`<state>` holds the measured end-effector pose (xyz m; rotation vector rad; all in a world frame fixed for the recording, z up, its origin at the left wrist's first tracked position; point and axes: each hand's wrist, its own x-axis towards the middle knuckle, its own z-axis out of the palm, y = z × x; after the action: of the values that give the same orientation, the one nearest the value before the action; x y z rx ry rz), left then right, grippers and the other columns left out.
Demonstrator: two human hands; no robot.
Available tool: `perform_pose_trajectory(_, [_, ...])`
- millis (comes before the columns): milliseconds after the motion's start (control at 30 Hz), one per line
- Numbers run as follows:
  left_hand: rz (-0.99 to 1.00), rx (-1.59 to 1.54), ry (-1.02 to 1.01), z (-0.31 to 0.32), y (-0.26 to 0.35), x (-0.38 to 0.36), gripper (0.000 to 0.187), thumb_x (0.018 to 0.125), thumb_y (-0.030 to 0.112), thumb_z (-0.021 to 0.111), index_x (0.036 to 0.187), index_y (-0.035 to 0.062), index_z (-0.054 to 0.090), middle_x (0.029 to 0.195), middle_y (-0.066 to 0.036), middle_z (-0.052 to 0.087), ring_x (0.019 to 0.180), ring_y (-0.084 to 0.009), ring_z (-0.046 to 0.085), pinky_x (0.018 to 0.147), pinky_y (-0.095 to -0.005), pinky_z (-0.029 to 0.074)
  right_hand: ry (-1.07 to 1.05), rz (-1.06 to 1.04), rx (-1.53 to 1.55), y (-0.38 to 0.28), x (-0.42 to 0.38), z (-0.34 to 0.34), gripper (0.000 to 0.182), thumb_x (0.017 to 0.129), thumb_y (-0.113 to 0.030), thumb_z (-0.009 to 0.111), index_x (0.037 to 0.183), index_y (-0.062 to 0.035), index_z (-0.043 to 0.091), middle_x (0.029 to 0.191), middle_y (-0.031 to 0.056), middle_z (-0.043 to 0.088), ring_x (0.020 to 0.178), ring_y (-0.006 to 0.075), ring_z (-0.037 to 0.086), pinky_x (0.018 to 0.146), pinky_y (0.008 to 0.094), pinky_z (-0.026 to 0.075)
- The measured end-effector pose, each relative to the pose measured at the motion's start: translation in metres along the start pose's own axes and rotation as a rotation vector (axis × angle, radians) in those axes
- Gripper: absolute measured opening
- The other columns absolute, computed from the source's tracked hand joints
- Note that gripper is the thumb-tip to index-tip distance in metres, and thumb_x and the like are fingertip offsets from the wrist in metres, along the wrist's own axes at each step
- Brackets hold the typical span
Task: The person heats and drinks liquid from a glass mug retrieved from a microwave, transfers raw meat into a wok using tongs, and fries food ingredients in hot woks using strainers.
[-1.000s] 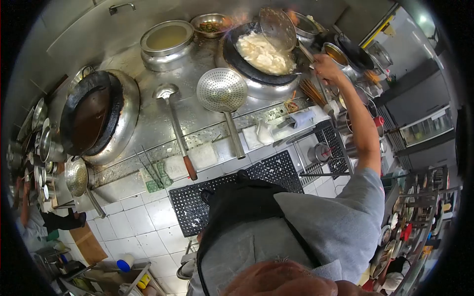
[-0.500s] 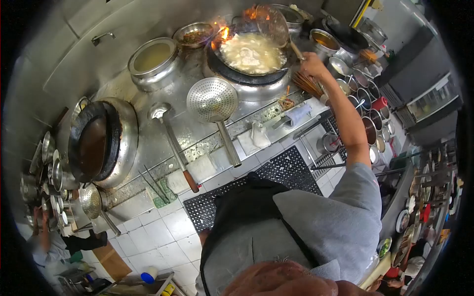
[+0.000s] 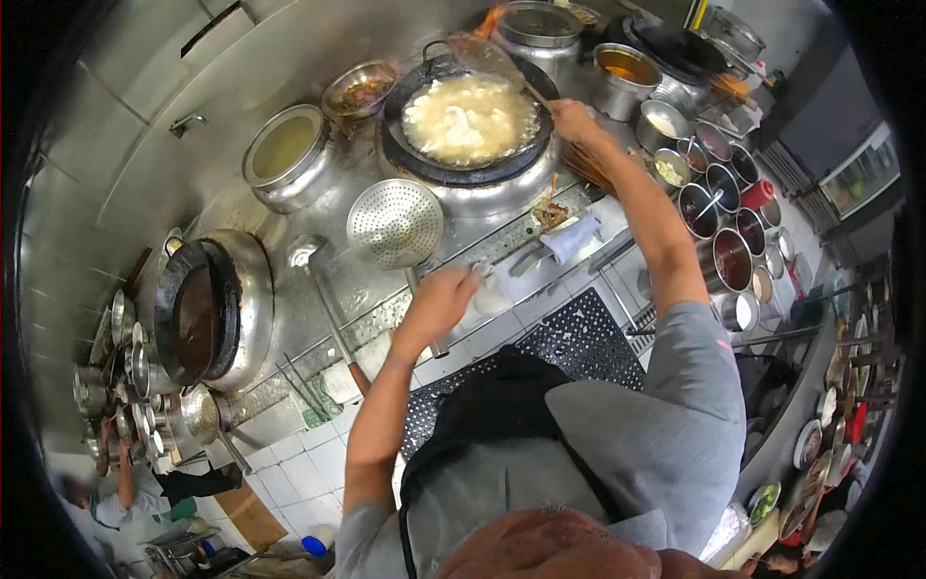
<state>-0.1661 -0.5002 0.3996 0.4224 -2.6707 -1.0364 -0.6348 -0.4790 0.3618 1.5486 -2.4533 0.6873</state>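
My right hand is closed around the handle of a long-handled skimmer. Its wide round head is blurred over the far side of a wok. Pale pieces bubble in cloudy liquid inside that wok. My left hand reaches over the handle of a perforated strainer, which lies on the steel counter. Its fingertips pinch the top of a white cloth at the counter's front ledge. A ladle with a wooden handle end lies left of the strainer.
A second wok with brown liquid sits on the left burner. A lidded-rim pot and a bowl stand behind. Seasoning pots crowd the right. Flame shows at the back. Another person is at lower left.
My left hand has come into view and moved onto the white cloth. The skimmer head has shifted left over the wok, my right hand still gripping it. The camera view has tilted slightly.
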Motion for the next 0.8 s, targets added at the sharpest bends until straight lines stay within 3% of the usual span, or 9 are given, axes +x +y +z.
perform_pose_trajectory(67, [0.228, 0.126, 0.171, 0.032, 0.003, 0.077, 0.025, 0.094, 0.018, 0.049, 0.093, -0.0028, 0.063, 0.106, -0.024, 0.062, 0.101, -0.0405, 0.057, 0.086, -0.0478, 0.045, -0.056, -0.037, -0.014, -0.013, 0.005, 0.003, 0.029, 0.076, -0.001, 0.053, 0.102, -0.0009, 0.068, 0.099, 0.0267, 0.067, 0.096, 0.0440, 0.064, 0.084, 0.0499, 0.052])
perform_pose_trajectory(133, [0.265, 0.291, 0.388, 0.062, 0.005, 0.137, 0.023, 0.093, 0.014, 0.049, 0.104, -0.0021, 0.062, 0.123, -0.021, 0.059, 0.117, -0.0372, 0.052, 0.094, -0.0492, 0.042, -0.150, -0.085, -0.107, -0.017, 0.007, -0.001, 0.031, 0.075, 0.000, 0.054, 0.103, -0.0011, 0.067, 0.098, 0.0271, 0.066, 0.096, 0.0443, 0.064, 0.084, 0.0495, 0.052])
perform_pose_trajectory(200, [0.136, 0.336, 0.392, 0.081, 0.005, 0.178, 0.027, 0.092, 0.013, 0.050, 0.113, -0.0011, 0.059, 0.135, -0.020, 0.052, 0.125, -0.0351, 0.046, 0.098, -0.0518, 0.039, -0.129, -0.108, -0.048, -0.024, -0.008, -0.022, 0.033, 0.077, 0.001, 0.052, 0.107, -0.0014, 0.066, 0.095, 0.0278, 0.066, 0.095, 0.0453, 0.063, 0.086, 0.0493, 0.051])
perform_pose_trajectory(267, [0.079, 0.263, 0.360, 0.101, -0.003, 0.205, 0.027, 0.091, 0.014, 0.051, 0.113, -0.0003, 0.060, 0.134, -0.019, 0.053, 0.126, -0.0341, 0.046, 0.098, -0.0517, 0.038, -0.087, -0.144, 0.029, -0.019, -0.024, -0.046, 0.037, 0.081, -0.001, 0.050, 0.116, -0.0011, 0.064, 0.093, 0.0279, 0.066, 0.093, 0.0464, 0.063, 0.088, 0.0503, 0.049])
perform_pose_trajectory(300, [0.050, 0.225, 0.343, 0.106, -0.005, 0.214, 0.028, 0.091, 0.014, 0.052, 0.113, 0.0001, 0.060, 0.133, -0.019, 0.053, 0.126, -0.0336, 0.045, 0.099, -0.0517, 0.038, -0.012, -0.180, 0.033, -0.002, -0.026, -0.040, 0.034, 0.082, -0.001, 0.052, 0.113, 0.0004, 0.063, 0.084, 0.0272, 0.066, 0.081, 0.0443, 0.066, 0.076, 0.0498, 0.053])
perform_pose_trajectory(400, [-0.062, 0.225, 0.257, 0.099, 0.001, 0.235, 0.025, 0.093, 0.018, 0.054, 0.110, 0.0017, 0.063, 0.130, -0.021, 0.055, 0.124, -0.0354, 0.050, 0.097, -0.0537, 0.041, -0.022, 0.050, 0.147, -0.013, -0.044, -0.076, 0.029, 0.085, -0.003, 0.053, 0.112, 0.0020, 0.063, 0.077, 0.0254, 0.065, 0.063, 0.0371, 0.066, 0.060, 0.0465, 0.053])
perform_pose_trajectory(600, [-0.128, 0.244, 0.192, 0.101, -0.024, 0.271, 0.027, 0.096, 0.025, 0.051, 0.091, 0.0051, 0.069, 0.090, -0.021, 0.069, 0.088, -0.0415, 0.066, 0.077, -0.0524, 0.051, -0.036, 0.202, 0.189, 0.029, -0.045, -0.065, 0.015, 0.090, -0.007, 0.054, 0.097, 0.0047, 0.059, 0.064, 0.0171, 0.061, 0.042, 0.0250, 0.058, 0.039, 0.0403, 0.045])
perform_pose_trajectory(700, [-0.086, 0.253, 0.290, 0.100, -0.023, 0.264, 0.026, 0.096, 0.024, 0.051, 0.090, 0.0062, 0.069, 0.085, -0.020, 0.069, 0.083, -0.0404, 0.067, 0.074, -0.0506, 0.052, -0.256, 0.484, 0.579, 0.009, -0.050, -0.072, 0.009, 0.091, -0.007, 0.054, 0.090, 0.0007, 0.057, 0.057, 0.0078, 0.054, 0.039, 0.0167, 0.052, 0.032, 0.0337, 0.040])
perform_pose_trajectory(800, [-0.110, 0.247, 0.241, 0.096, -0.019, 0.261, 0.023, 0.095, 0.022, 0.052, 0.090, 0.0056, 0.068, 0.093, -0.019, 0.069, 0.091, -0.0399, 0.066, 0.078, -0.0512, 0.051, -0.475, 0.658, 0.922, 0.020, -0.054, -0.052, 0.004, 0.094, -0.008, 0.052, 0.094, -0.0045, 0.054, 0.060, 0.0011, 0.050, 0.038, 0.0087, 0.044, 0.030, 0.0277, 0.034])
